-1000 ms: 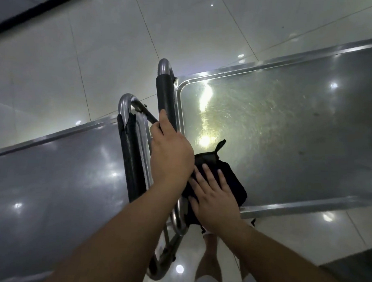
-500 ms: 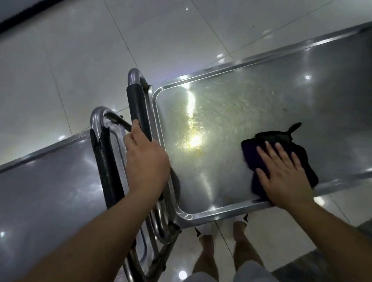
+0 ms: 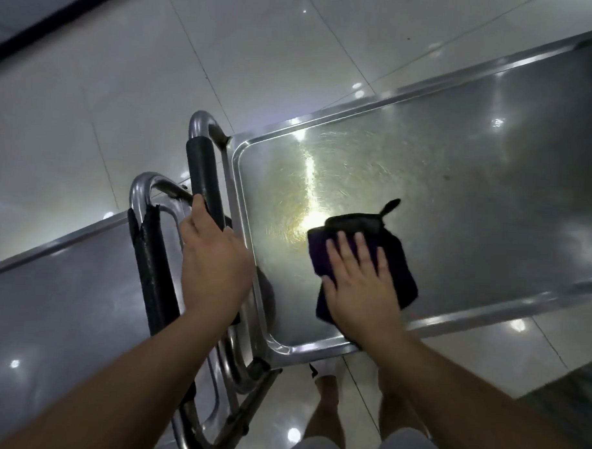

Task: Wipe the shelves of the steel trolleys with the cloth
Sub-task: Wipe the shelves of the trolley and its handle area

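Glossy white floor tiles (image 3: 260, 55) underneath. Right hand (image 3: 359, 287), fingers straight and spread, presses the dark cloth (image 3: 400, 261) flat on the right trolley's steel shelf (image 3: 473, 197), near its front rim. Left hand (image 3: 212, 268) grips the black-padded handle (image 3: 202, 177); second trolley (image 3: 67, 300) alongside.

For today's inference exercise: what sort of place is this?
Probably a commercial or institutional service area: two steel trolleys with padded push handles stand on glossy tiled floor, one being wiped with a cloth.

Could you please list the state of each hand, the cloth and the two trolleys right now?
Left hand: grips the handle.
Right hand: flat, pressing the cloth.
Cloth: bunched on the shelf.
Right trolley shelf: scuffed, bare apart from the cloth.
Left trolley shelf: bare.
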`<state>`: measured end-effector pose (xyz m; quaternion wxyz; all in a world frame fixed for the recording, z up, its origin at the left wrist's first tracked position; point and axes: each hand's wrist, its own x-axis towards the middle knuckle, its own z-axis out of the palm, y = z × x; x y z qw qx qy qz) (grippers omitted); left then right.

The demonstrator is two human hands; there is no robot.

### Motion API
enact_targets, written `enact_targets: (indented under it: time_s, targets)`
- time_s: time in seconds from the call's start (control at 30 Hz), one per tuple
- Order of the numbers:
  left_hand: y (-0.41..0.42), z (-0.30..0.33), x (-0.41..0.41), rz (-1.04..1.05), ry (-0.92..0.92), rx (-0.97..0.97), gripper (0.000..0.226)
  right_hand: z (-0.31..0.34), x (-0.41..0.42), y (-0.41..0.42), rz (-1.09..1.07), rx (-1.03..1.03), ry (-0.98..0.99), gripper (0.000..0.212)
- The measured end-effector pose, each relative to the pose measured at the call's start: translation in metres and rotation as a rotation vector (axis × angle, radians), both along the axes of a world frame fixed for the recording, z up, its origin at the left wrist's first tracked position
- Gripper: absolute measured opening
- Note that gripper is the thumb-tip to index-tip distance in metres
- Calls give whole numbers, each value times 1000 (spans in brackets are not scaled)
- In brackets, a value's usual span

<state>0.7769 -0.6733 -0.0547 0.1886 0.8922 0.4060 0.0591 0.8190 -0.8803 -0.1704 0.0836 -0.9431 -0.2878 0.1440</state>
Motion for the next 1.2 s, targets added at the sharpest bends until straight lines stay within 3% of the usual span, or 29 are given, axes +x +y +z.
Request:
enact_targets:
  time_s: [0.1, 0.27, 0.47, 0.67, 0.9, 1.0, 1.2]
  targets:
    - [-1, -2, 0, -33, -4, 39, 58, 0, -30, 59, 302, 47, 66, 64]
    - [3, -9, -1, 11, -10, 24, 62, -4, -1, 78, 424, 51, 77, 62]
    - [3, -6, 0, -23, 32, 67, 67, -3, 114, -3, 100, -28, -9, 64]
    - [2, -5, -3, -253, 181, 205, 70, 6, 215, -128, -267, -128, 12, 75]
    - [3, -6, 0, -303, 254, 200, 76, 8, 191, -87, -352, -111, -18, 68]
    - [3, -5, 1, -298, 250, 188, 75, 9, 144, -22, -157, -70, -31, 67]
    - [2, -3, 0, -280, 219, 186, 71, 4, 36, 89, 483, 21, 56, 64]
